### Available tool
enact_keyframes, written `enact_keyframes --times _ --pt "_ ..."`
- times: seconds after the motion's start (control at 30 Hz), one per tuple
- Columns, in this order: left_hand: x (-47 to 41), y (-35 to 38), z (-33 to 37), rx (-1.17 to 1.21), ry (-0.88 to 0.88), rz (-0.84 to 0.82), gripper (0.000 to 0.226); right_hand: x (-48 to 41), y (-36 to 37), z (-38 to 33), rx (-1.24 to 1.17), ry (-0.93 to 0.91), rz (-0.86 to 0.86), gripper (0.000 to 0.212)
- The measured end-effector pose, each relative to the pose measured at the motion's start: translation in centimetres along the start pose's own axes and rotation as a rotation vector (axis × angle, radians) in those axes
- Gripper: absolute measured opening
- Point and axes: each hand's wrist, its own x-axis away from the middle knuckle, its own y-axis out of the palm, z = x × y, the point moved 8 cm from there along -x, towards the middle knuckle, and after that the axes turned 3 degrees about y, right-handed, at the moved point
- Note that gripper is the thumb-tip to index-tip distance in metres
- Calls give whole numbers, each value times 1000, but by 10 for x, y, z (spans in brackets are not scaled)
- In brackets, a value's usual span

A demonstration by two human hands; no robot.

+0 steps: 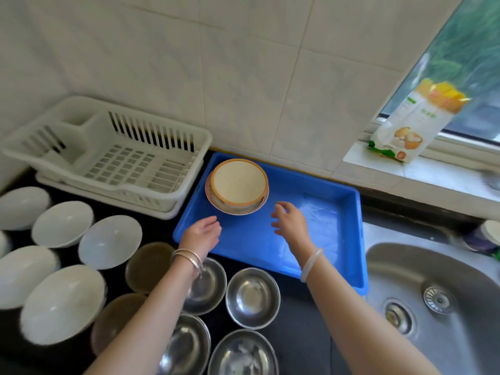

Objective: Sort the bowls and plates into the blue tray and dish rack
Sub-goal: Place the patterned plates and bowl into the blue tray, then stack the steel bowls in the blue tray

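Observation:
An orange-rimmed bowl sits stacked on a matching plate in the far left corner of the blue tray. My left hand hovers over the tray's near left edge, fingers loosely curled, holding nothing. My right hand hovers inside the tray just right of the bowl, also free of any object. The white dish rack stands to the left of the tray with nothing in it. Several white bowls, steel bowls and brown glass bowls lie on the dark counter.
A steel sink lies to the right of the tray. A carton leans on the window sill at the upper right. The tiled wall runs behind the rack and tray. A cup-like object stands by the sink's far edge.

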Motion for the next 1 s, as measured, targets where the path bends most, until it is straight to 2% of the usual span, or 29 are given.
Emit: enact_keyframes --times 0.07,0.17,0.37,0.5,0.63,0.73,0.87,1.0 --pt "34 4 -23 -35 -65 -49 34 22 -7 17 -36 21 -39 20" --pt "74 3 -62 -157 -128 -101 28 51 -15 50 13 62 -90 18" --pt "119 -4 -111 -437 -122 -143 33 92 -23 129 276 137 -92 22" --pt "124 4 -115 -597 -61 -208 39 102 -7 161 181 250 -200 15" --pt "119 7 -109 -754 14 -189 33 100 4 168 65 278 -217 7" --pt "114 7 -109 -827 32 -191 29 100 1 164 -4 255 -194 16" --pt "112 6 -115 -923 38 -206 29 105 -18 160 -1 240 -127 20" --pt "107 6 -115 -949 54 -180 17 113 -40 155 14 215 -96 19"
